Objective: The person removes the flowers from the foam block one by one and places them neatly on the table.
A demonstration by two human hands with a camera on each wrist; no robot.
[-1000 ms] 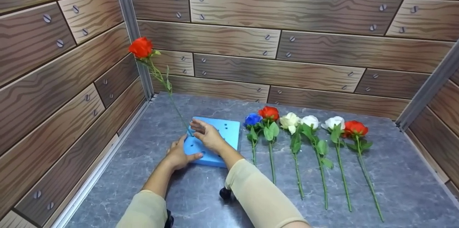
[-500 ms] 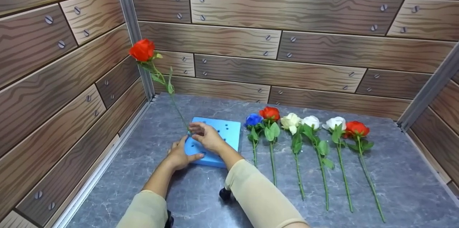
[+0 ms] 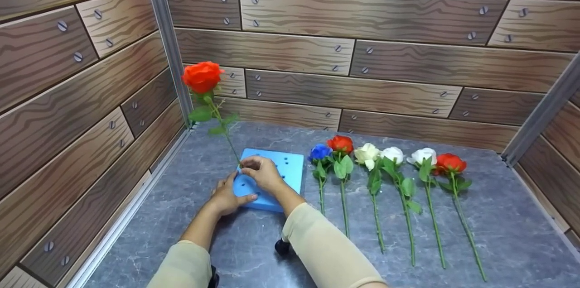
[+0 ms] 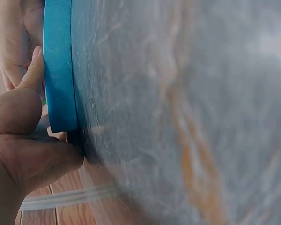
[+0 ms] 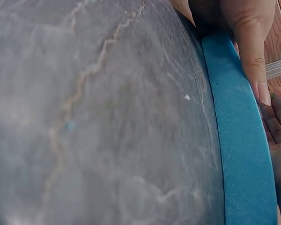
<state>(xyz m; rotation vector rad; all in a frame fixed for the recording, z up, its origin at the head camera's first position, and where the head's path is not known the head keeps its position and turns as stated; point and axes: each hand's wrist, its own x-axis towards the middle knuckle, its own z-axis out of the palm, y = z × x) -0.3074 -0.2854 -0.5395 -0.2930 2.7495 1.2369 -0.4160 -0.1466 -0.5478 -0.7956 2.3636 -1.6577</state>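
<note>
A red artificial rose [image 3: 202, 77] leans to the left above a blue block [image 3: 292, 170] with small holes in its top. My right hand [image 3: 265, 175] pinches the lower stem between thumb and fingers, close over the block. The stem's end is hidden behind the fingers. My left hand [image 3: 225, 197] holds the block's near left corner, thumb on the top and fingers along the left side. In the left wrist view the thumb of the left hand [image 4: 16, 112] lies against the block [image 4: 58, 70]. The right wrist view shows the block's side [image 5: 243, 140] on the table.
To the right lie a blue rose [image 3: 320, 151], a red rose [image 3: 340, 144], a cream rose [image 3: 367, 154], two white roses [image 3: 392, 155] and another red rose [image 3: 449, 162], stems toward me. Wood-patterned walls [image 3: 290, 48] enclose the grey marbled table [image 3: 344, 261].
The upright red rose's head has swung right and come lower, its bloom and leaves turning. My right fingers have closed in on its stem. The left hand and the block stay in place.
</note>
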